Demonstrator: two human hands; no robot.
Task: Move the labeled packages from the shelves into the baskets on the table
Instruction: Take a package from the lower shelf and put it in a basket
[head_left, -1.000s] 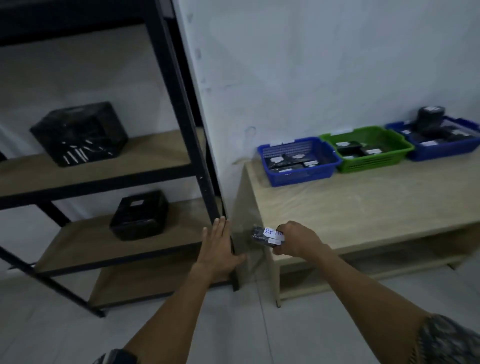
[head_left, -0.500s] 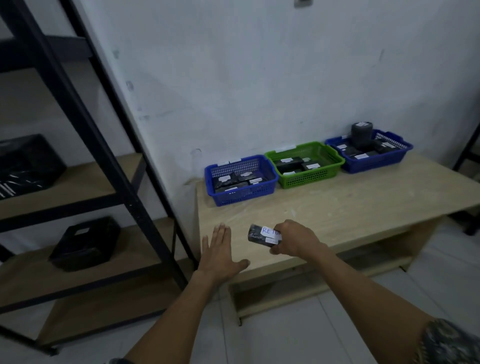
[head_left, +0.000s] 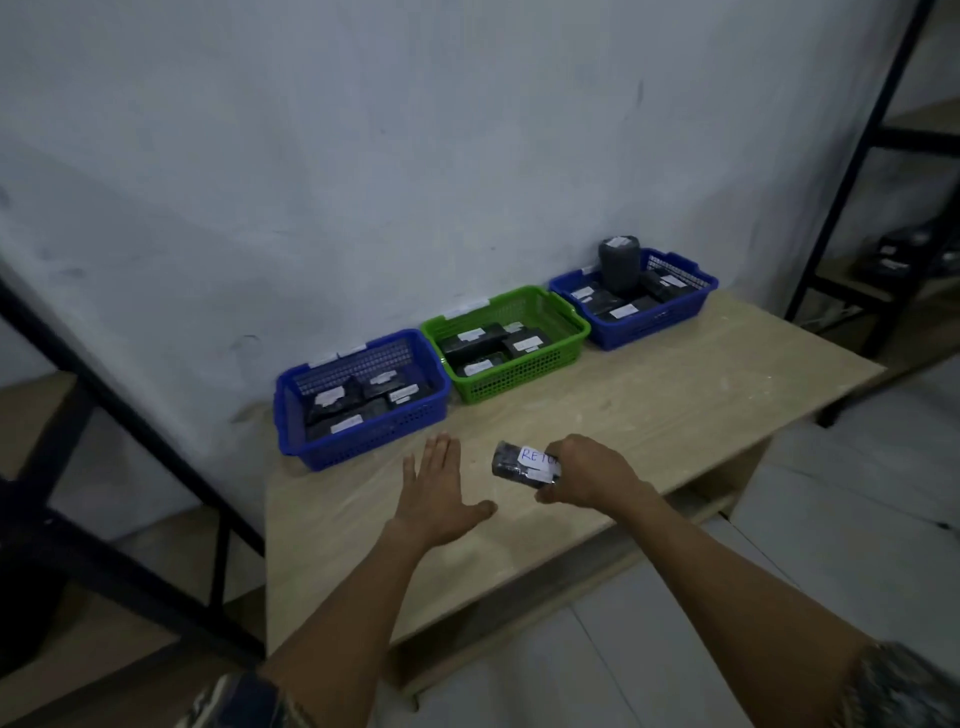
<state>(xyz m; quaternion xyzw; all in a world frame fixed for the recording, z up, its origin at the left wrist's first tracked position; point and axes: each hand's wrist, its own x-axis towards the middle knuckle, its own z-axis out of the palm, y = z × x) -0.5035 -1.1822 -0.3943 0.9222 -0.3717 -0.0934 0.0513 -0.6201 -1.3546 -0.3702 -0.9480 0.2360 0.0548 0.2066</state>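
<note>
My right hand (head_left: 589, 473) grips a small black package (head_left: 511, 462) with a white label reading "RETU", held above the wooden table (head_left: 649, 395). My left hand (head_left: 439, 491) is flat with straight fingers just left of the package, holding nothing. Three baskets stand in a row along the wall: a blue basket (head_left: 311, 441) at the left, a green basket (head_left: 566, 332) in the middle and a second blue basket (head_left: 691, 299) at the right. Each holds several black labeled packages. A dark upright roll (head_left: 618, 262) stands in the right blue basket.
A black metal shelf frame (head_left: 130, 447) with wooden boards stands to the left of the table. Another shelf unit (head_left: 852, 171) with dark packages stands at the far right. A pale wall is behind the baskets, and tiled floor lies below.
My view has swung right from the left shelves to the table. Both hands have moved over the tabletop, the right one still holding the package.
</note>
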